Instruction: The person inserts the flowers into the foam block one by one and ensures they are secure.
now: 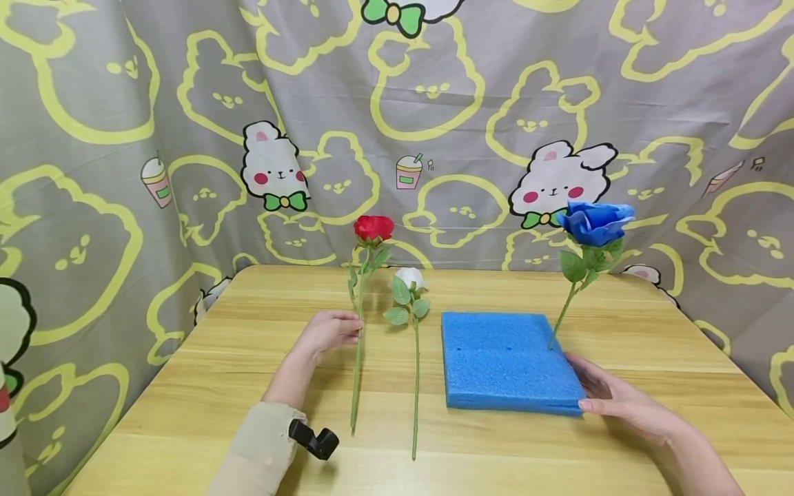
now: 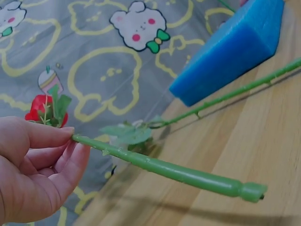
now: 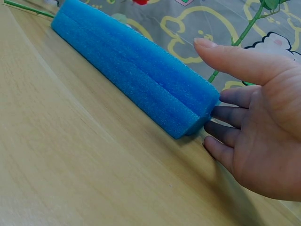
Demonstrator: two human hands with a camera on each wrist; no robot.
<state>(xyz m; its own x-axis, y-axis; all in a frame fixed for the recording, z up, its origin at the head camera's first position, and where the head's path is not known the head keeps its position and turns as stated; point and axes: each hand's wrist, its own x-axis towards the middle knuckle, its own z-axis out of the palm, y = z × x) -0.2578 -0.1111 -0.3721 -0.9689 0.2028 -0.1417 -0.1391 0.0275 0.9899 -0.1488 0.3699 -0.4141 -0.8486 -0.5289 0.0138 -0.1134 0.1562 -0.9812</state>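
My left hand pinches the green stem of an artificial red rose between thumb and fingers. The bloom points up and away, and in the left wrist view the cut stem end extends toward the right. Beside it a white rose lies on the table, its stem toward me. A blue rose stands in the right part of a blue foam block, leaning right. My right hand has its fingertips at the block's right side, with the thumb held apart from the fingers.
The wooden table carries the block and the white rose. Small holes mark the block's top. Behind the table hangs a grey curtain with cartoon prints. A black device is strapped at my left wrist.
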